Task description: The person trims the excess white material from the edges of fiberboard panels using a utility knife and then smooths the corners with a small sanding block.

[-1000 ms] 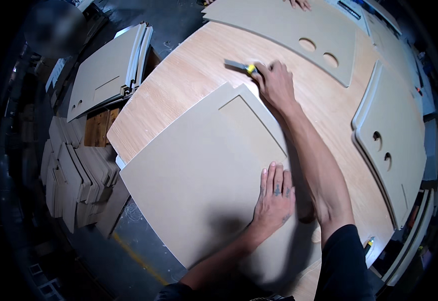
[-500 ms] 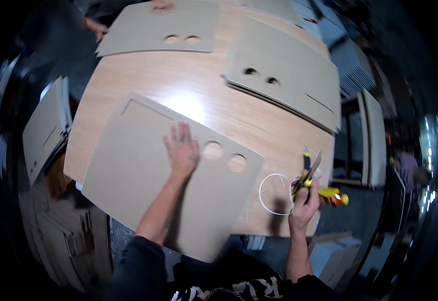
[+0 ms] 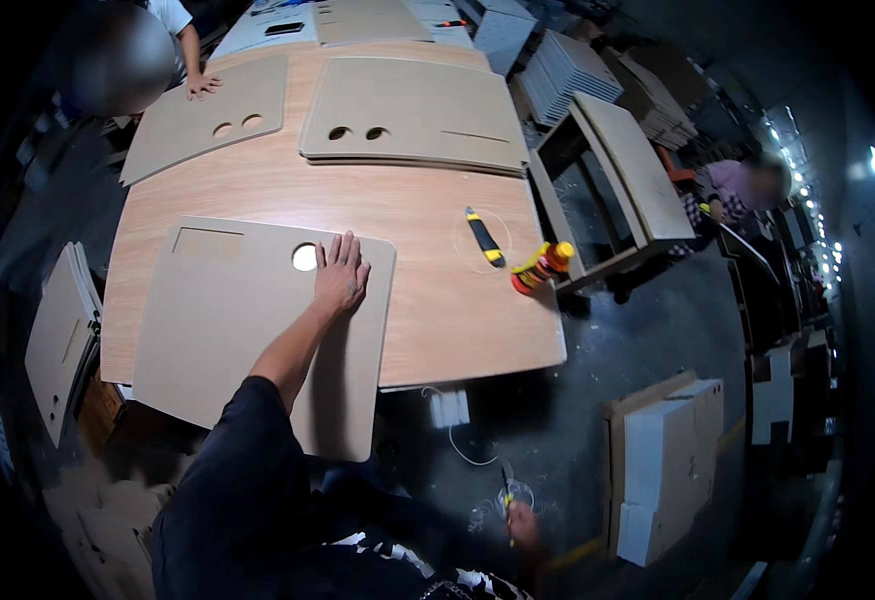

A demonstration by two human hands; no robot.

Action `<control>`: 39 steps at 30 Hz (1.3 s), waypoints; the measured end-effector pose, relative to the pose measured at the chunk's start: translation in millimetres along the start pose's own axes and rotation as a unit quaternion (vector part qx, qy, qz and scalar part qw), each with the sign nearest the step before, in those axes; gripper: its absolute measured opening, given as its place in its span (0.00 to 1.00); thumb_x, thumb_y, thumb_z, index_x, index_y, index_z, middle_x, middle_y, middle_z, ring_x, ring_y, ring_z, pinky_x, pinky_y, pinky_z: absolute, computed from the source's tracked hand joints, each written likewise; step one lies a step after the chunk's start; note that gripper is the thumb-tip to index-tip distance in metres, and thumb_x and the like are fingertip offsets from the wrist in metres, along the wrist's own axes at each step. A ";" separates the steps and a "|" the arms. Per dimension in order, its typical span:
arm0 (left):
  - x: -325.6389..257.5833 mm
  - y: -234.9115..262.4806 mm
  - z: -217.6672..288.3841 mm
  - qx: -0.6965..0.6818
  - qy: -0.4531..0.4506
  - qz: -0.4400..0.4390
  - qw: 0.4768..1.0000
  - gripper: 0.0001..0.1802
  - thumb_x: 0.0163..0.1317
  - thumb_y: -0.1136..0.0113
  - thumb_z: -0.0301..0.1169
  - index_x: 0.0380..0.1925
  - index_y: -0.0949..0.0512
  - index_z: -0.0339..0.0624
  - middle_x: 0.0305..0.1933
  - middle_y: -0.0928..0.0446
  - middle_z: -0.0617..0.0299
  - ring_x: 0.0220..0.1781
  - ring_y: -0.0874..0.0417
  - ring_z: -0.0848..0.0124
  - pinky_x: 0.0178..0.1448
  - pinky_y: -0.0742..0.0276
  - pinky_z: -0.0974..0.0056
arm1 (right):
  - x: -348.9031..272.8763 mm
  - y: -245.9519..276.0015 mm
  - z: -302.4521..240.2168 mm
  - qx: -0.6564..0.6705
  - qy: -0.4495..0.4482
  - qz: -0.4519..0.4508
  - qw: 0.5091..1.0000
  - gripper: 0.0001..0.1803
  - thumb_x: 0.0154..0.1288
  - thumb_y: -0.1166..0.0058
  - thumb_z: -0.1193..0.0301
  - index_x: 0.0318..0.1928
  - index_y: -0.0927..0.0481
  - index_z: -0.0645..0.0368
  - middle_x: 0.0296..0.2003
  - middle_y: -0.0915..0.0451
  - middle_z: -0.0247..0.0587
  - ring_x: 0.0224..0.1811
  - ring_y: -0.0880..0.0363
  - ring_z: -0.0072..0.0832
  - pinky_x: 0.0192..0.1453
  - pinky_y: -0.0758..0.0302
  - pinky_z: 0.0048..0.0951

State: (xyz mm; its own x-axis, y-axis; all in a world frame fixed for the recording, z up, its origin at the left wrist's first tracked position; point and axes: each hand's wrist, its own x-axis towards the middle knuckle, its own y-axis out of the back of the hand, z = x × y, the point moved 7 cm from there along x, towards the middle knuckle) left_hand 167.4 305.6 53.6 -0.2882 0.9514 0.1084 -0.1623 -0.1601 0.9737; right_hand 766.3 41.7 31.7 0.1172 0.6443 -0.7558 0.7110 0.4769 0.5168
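Observation:
My left hand [image 3: 343, 275] lies flat with fingers stretched on a beige board [image 3: 227, 320], over the spot of its right-hand round hole. The board's other round hole shows just left of my fingers, with a long slot near its upper left corner. Low in the view, beyond the table's front edge, my right hand [image 3: 523, 528] is closed on a knife [image 3: 507, 497] with a yellow and black handle, its thin blade pointing up. A yellow and black utility knife [image 3: 484, 237] and a red-and-yellow bottle [image 3: 542, 268] are on the table to the right.
The board overhangs the wood-grain table [image 3: 447, 340] at the front. Stacked boards [image 3: 417, 110] lie at the back; a person's hand [image 3: 202, 86] rests on another board [image 3: 202, 110]. A wooden frame [image 3: 617, 170] stands right. White panels [image 3: 667, 470] stand on the floor. Another person is farther right.
My right hand has moved with the knife from above the table's right side down past its front edge. My left hand has slid across the board towards the right-hand hole. The view has turned right.

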 end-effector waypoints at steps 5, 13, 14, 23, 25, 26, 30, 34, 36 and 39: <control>8.5 -29.3 43.7 -0.042 -0.050 -0.026 0.998 0.34 0.70 0.63 0.46 0.69 0.46 0.34 0.76 0.51 0.50 0.77 0.53 0.52 0.77 0.60 0.43 | -56.4 -77.2 215.3 0.216 -0.177 0.029 0.960 0.15 0.71 0.54 0.60 0.39 0.23 0.59 0.26 0.23 0.36 0.24 0.23 0.25 0.28 0.27 0.29; 15.5 -24.8 44.2 -0.027 -0.078 -0.085 0.993 0.32 0.66 0.57 0.40 0.69 0.43 0.40 0.75 0.47 0.53 0.77 0.49 0.54 0.74 0.53 0.38 | -80.3 -162.2 257.0 0.225 -0.255 0.028 0.940 0.14 0.68 0.50 0.63 0.37 0.21 0.63 0.30 0.20 0.42 0.25 0.20 0.29 0.30 0.24 0.33; 11.1 -24.5 37.8 -0.035 -0.105 -0.072 0.991 0.33 0.66 0.56 0.41 0.68 0.44 0.39 0.74 0.45 0.51 0.75 0.46 0.53 0.71 0.50 0.37 | -79.0 -168.4 253.7 0.217 -0.250 0.025 0.943 0.14 0.67 0.49 0.63 0.37 0.21 0.63 0.31 0.19 0.43 0.26 0.20 0.29 0.30 0.24 0.33; -116.9 43.7 -203.3 -0.046 0.126 0.064 0.989 0.33 0.69 0.59 0.41 0.68 0.47 0.31 0.75 0.52 0.42 0.78 0.56 0.50 0.73 0.61 0.34 | 2.0 -174.2 -72.2 0.390 0.042 -0.004 0.920 0.09 0.66 0.43 0.71 0.37 0.22 0.67 0.34 0.19 0.45 0.31 0.18 0.29 0.32 0.21 0.26; -140.0 57.5 -294.9 0.000 0.240 0.073 0.968 0.34 0.69 0.59 0.41 0.68 0.47 0.29 0.75 0.52 0.40 0.77 0.55 0.47 0.73 0.61 0.34 | 9.5 -181.7 -168.1 0.295 0.127 -0.020 0.947 0.12 0.66 0.43 0.70 0.43 0.22 0.68 0.37 0.19 0.44 0.34 0.18 0.27 0.37 0.19 0.26; -155.7 65.9 -342.5 0.017 0.313 0.075 0.947 0.34 0.69 0.59 0.42 0.68 0.47 0.28 0.74 0.51 0.38 0.77 0.54 0.47 0.72 0.59 0.34 | 10.1 -186.1 -210.1 0.277 0.148 -0.008 0.949 0.13 0.67 0.43 0.70 0.44 0.21 0.68 0.38 0.19 0.43 0.34 0.19 0.26 0.38 0.19 0.26; -188.7 78.0 -442.5 -0.024 0.418 0.102 0.903 0.35 0.68 0.57 0.43 0.65 0.43 0.23 0.70 0.45 0.33 0.73 0.46 0.45 0.71 0.52 0.35 | 15.2 -200.3 -315.0 0.071 0.219 0.143 0.963 0.12 0.63 0.42 0.68 0.43 0.20 0.63 0.35 0.19 0.38 0.34 0.21 0.26 0.39 0.24 0.28; -171.5 71.0 -415.2 -0.119 0.279 0.203 0.931 0.33 0.63 0.49 0.36 0.60 0.39 0.17 0.62 0.34 0.30 0.65 0.35 0.40 0.68 0.41 0.45 | 35.3 -207.6 -323.8 0.115 0.134 0.167 0.970 0.14 0.62 0.43 0.69 0.42 0.23 0.68 0.36 0.20 0.43 0.40 0.23 0.29 0.48 0.27 0.31; -167.4 81.4 -413.7 -0.115 0.368 0.178 0.905 0.34 0.62 0.47 0.40 0.60 0.38 0.21 0.56 0.30 0.32 0.59 0.31 0.41 0.66 0.39 0.46 | 42.8 -219.8 -316.0 0.192 0.108 0.160 0.962 0.14 0.63 0.44 0.70 0.45 0.25 0.67 0.40 0.22 0.40 0.42 0.26 0.27 0.49 0.29 0.29; -167.0 101.9 -432.4 -0.167 0.436 0.125 0.875 0.34 0.62 0.48 0.45 0.57 0.33 0.24 0.52 0.29 0.34 0.57 0.31 0.42 0.64 0.37 0.45 | 25.4 -232.5 -316.8 0.276 0.122 0.170 0.938 0.15 0.64 0.45 0.70 0.48 0.26 0.67 0.42 0.23 0.38 0.44 0.27 0.26 0.52 0.30 0.29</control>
State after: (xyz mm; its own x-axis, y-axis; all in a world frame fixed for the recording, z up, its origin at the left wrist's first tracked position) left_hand -209.1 16.7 48.0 -0.9413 0.3365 -0.0263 -0.2160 -0.5407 0.8130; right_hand 384.3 136.6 19.8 0.2882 0.8524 -0.4363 0.9200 -0.1202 0.3730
